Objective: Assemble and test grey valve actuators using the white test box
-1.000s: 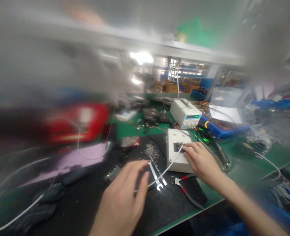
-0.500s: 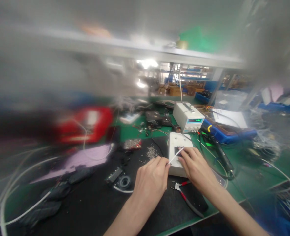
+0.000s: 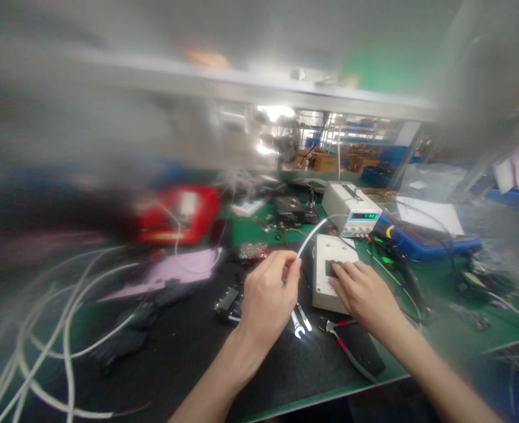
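Observation:
My left hand (image 3: 267, 295) is closed in a pinch on a thin white cable (image 3: 311, 234) whose free end rises up and to the right, away from the box. My right hand (image 3: 361, 292) rests on a white box (image 3: 327, 254) with its fingers lying over the box's dark opening. Both hands are above a black mat (image 3: 175, 358) on the green bench. Two small wrenches (image 3: 300, 322) and red-handled pliers (image 3: 343, 343) lie on the mat just below my hands.
A white power supply with a lit display (image 3: 351, 210) stands behind the box. A blue tray (image 3: 427, 242) sits to its right, a red device (image 3: 180, 214) at the left. Several loose white cables (image 3: 57, 346) sprawl across the left side. The picture's edges are blurred.
My left hand has pulled the white cable's end away from the box's opening and lifted it. My right hand has settled over the opening. The camera has swung slightly left.

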A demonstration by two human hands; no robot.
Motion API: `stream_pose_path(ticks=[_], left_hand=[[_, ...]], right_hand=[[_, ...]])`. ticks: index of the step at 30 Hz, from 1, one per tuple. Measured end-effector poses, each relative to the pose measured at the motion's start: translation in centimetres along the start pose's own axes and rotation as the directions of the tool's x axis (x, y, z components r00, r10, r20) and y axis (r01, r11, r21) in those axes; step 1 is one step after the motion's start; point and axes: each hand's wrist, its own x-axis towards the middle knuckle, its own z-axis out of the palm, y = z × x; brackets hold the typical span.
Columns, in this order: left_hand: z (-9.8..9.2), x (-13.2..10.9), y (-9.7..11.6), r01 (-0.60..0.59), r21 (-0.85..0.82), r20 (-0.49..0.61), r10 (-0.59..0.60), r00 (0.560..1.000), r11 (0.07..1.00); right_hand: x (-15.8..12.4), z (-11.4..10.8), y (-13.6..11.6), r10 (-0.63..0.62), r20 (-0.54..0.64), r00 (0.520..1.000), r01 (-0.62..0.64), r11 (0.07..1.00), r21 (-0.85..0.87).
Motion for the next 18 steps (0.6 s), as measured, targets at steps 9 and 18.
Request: stream_pose_path(ticks=[9, 18], left_hand=[[-7.2, -1.3, 1.0, -0.001, -0.234, -0.232, -0.055, 0.971, 0.972], [-11.2, 0.3, 2.0, -0.003, -0.321, -0.248, -0.081, 0.965, 0.947]], right_hand=[[1.7, -0.6, -8.9, 0.011, -0.088, 0.996, 0.044, 0.798, 0.601], [11.0, -1.5, -15.9, 0.017, -0.151, 0.988, 0.116, 0.557, 0.822]])
